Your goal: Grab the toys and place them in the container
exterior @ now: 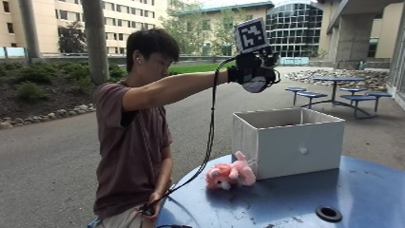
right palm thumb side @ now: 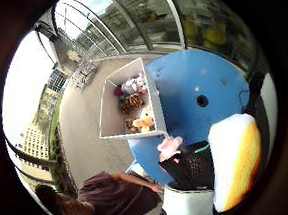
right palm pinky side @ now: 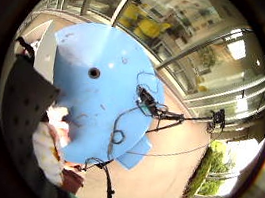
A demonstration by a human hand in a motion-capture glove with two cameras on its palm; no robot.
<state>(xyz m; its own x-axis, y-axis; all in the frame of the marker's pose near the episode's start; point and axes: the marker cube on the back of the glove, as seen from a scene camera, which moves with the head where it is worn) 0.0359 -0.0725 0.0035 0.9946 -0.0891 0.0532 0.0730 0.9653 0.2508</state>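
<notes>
A pink stuffed toy (exterior: 230,175) is lying on the round blue table (exterior: 354,190), touching the front lower corner of the white box (exterior: 288,142). More stuffed toys (right palm thumb side: 135,107) are being kept inside the box, as seen in the thumb side palm view. The gloved right hand (exterior: 253,71) is being held high above the box, well apart from the pink toy, at the end of an outstretched arm. Whether its fingers are spread or curled cannot be told, and nothing is seen being held in it. No readable writing is being shown on the box or the toys. The bare left hand (exterior: 154,202) is being kept low beside the table's edge.
</notes>
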